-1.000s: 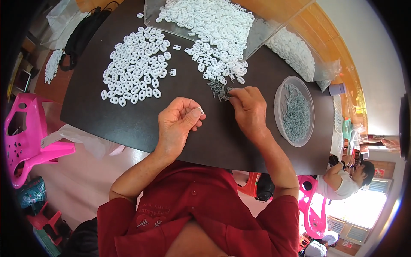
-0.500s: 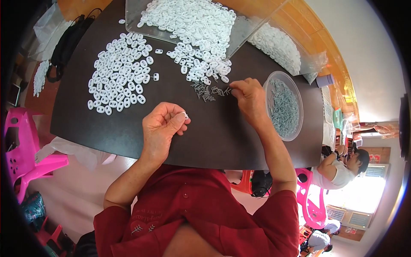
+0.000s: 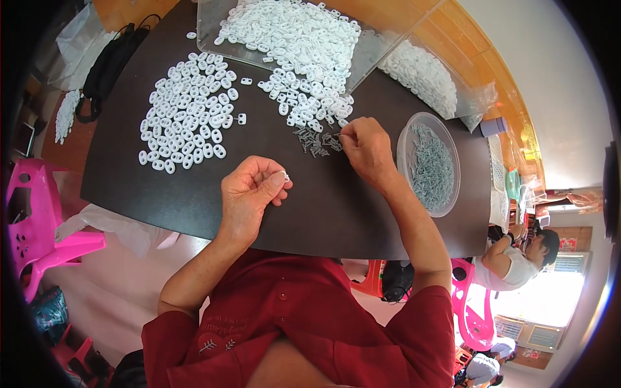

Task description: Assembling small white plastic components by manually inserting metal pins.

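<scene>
Nearest the camera, the person's red shirt point(image 3: 304, 323) fills the lower middle of the view, and both forearms reach up from it onto the dark bench point(image 3: 194, 200). The left hand point(image 3: 249, 194) is held above the near part of the bench, its fingers curled together and pinched on a small white plastic piece point(image 3: 284, 175); most of that piece is hidden behind the fingertips, so its shape is hard to make out. The right hand point(image 3: 365, 149) lies farther out, fingertips closed down into a small scatter of grey metal pins point(image 3: 317, 140) on the bench; whether it grips a pin cannot be told, since the fingers cover the spot.

Just right of the right hand stands a clear round plastic tub point(image 3: 430, 165) filled with more grey pins. Left of the hands, a flat spread of white oval pieces point(image 3: 187, 123) lies on the bare bench. Beyond it, a clear sheet or tray point(image 3: 210, 29) carries a big heap of the same white pieces point(image 3: 297, 39), some spilling towards the pins. Farther right, a clear plastic bag point(image 3: 427, 74) holds more white pieces, and its far end is crumpled and unclear. A pink plastic stool point(image 3: 39, 226) stands at the left edge, partly cut off.
</scene>
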`<act>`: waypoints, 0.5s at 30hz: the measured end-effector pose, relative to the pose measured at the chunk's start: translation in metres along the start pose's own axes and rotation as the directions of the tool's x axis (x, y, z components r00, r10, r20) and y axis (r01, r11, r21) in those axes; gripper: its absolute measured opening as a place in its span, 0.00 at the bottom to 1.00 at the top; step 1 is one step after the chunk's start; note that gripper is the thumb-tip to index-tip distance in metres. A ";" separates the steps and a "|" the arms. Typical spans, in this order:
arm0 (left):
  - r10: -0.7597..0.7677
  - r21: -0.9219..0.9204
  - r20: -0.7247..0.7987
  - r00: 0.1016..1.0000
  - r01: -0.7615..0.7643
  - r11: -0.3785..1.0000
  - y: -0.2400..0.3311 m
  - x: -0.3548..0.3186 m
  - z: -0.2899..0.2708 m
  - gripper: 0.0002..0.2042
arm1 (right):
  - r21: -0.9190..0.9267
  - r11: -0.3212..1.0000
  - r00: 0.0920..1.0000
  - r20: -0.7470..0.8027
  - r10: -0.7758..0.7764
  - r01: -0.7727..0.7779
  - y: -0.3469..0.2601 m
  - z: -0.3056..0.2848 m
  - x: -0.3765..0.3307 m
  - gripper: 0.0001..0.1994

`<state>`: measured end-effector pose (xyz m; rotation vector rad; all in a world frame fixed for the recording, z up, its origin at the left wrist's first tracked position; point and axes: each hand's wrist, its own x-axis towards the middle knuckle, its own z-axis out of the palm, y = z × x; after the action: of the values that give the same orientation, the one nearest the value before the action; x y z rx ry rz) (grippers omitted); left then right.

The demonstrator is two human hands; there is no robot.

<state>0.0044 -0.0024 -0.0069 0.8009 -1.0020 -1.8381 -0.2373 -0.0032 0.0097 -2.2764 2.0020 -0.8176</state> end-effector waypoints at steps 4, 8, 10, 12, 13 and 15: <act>-0.009 0.008 0.002 1.000 0.009 1.000 0.000 0.000 0.000 0.04 | 0.079 0.992 0.995 0.023 0.097 -0.099 -0.001 -0.001 -0.002 0.04; -0.002 -0.003 -0.002 1.000 0.002 1.000 0.000 0.000 -0.002 0.04 | 0.185 0.975 0.992 0.025 0.124 -0.126 -0.004 -0.001 -0.001 0.05; -0.001 -0.024 -0.021 1.000 0.000 1.000 0.003 0.001 0.001 0.05 | 0.275 0.941 0.980 0.080 0.182 -0.197 -0.006 -0.004 -0.001 0.07; 0.000 -0.041 -0.046 0.999 -0.002 0.999 0.005 0.003 0.003 0.05 | 0.360 0.894 0.963 0.131 0.235 -0.267 -0.017 -0.013 -0.002 0.08; -0.029 -0.045 -0.036 0.999 0.027 0.999 0.005 0.003 0.002 0.06 | 0.435 0.835 0.941 0.190 0.280 -0.336 -0.028 -0.016 -0.003 0.08; -0.059 -0.044 -0.040 0.997 0.057 0.997 0.005 0.002 -0.001 0.07 | 0.536 0.764 0.933 0.231 0.275 -0.358 -0.054 -0.021 -0.004 0.09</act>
<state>0.0059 -0.0058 -0.0033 0.8466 -0.9185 -1.8785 -0.1954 0.0178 0.0445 -1.5599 1.6986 -1.0165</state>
